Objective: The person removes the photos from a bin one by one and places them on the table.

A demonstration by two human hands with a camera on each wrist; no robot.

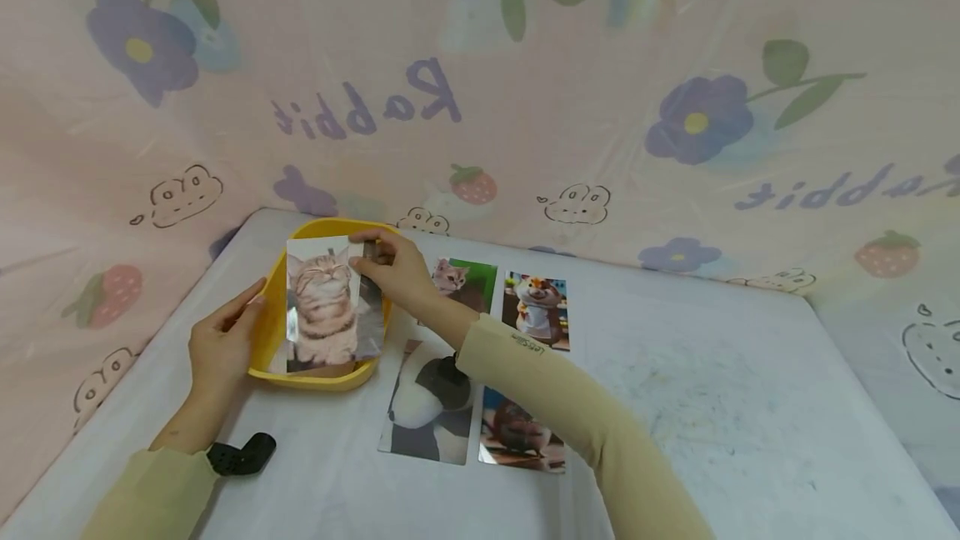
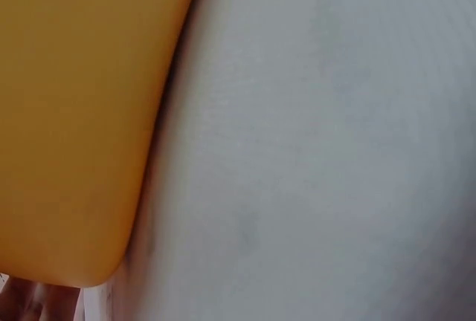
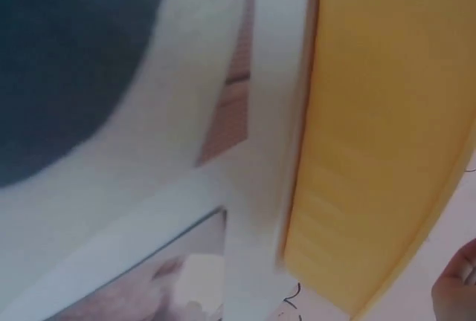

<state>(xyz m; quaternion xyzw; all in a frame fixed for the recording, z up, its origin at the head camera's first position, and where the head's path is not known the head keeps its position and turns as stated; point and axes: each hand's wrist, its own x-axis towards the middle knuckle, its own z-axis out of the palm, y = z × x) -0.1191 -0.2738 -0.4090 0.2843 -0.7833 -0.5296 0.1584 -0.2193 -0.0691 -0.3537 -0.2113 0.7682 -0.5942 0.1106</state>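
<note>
A yellow plastic basket point(image 1: 311, 382) stands on the left of the table, with its wall large in both wrist views. My left hand point(image 1: 221, 340) holds the basket's left rim between thumb and fingers. With my right hand point(image 1: 393, 265) I pinch the upper right corner of a cat photo card point(image 1: 322, 307), which shows a striped cat with closed eyes. The card is over the basket's opening, and other cards lie partly hidden beneath it. In the right wrist view, part of the right hand point(image 3: 455, 287) appears at the lower right edge.
Right of the basket lie a kitten card point(image 1: 480, 277), a hamster card point(image 1: 536, 307), a black-and-white animal card point(image 1: 431, 407) and a brown animal card point(image 1: 517, 436), some partly behind my right arm. A patterned curtain point(image 1: 555, 123) hangs behind the white table point(image 1: 712, 440).
</note>
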